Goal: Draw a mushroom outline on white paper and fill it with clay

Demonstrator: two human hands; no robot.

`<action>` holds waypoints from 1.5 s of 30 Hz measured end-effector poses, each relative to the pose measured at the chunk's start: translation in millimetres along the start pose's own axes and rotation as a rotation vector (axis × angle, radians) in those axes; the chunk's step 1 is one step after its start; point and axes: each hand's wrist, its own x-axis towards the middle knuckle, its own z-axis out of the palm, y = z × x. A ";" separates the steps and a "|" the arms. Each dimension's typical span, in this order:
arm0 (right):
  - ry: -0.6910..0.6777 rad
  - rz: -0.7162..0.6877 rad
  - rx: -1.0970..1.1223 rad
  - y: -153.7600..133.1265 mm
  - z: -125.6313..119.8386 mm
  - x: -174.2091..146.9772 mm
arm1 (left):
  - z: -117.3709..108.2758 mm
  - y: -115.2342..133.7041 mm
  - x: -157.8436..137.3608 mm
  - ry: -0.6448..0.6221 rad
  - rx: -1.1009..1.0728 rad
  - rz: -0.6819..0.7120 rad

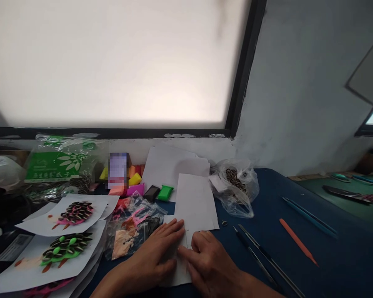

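A sheet of white paper [180, 275] lies on the blue tabletop in front of me, partly hidden under both hands. My left hand [153, 252] rests flat on its left side, fingers stretched out and palm down, holding nothing. Against the paper's right side is my right hand [213, 260], its fingers curled and its index finger pointing left across the sheet. Whether anything is inside those curled fingers is hidden. Just beyond the fingertips lies another piece of white paper [195, 198].
Seed-decorated hedgehog pictures [66, 252] are stacked at left, beside clear bags of coloured clay [127, 238]. Behind are clay packs [165, 193], white sheets [170, 165] and a bag of seeds [236, 182]. Slim metal tools [261, 248] and an orange stick [298, 242] lie right.
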 end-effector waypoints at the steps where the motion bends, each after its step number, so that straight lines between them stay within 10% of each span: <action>1: 0.003 -0.003 0.001 -0.2 0.1 -0.1 | 0.7 -0.7 0.2 0.011 -0.006 0.008; 8: 0.062 0.000 0.072 5.0 1.8 -1.1 | 10.1 -12.7 1.9 0.095 -0.030 0.071; 16: 0.348 0.383 0.565 15.2 -7.1 -4.9 | 27.0 -32.1 8.0 0.419 -0.098 0.398; 25: 0.317 0.424 0.658 12.9 -8.1 -2.2 | 6.2 -23.8 10.7 0.728 -0.105 0.003; 34: 0.305 0.396 0.636 11.9 -27.3 4.9 | 3.0 -2.5 16.6 0.519 0.282 -0.359; 45: 0.125 0.480 0.711 5.4 -47.2 9.8 | -7.6 21.1 37.9 0.322 0.411 -0.434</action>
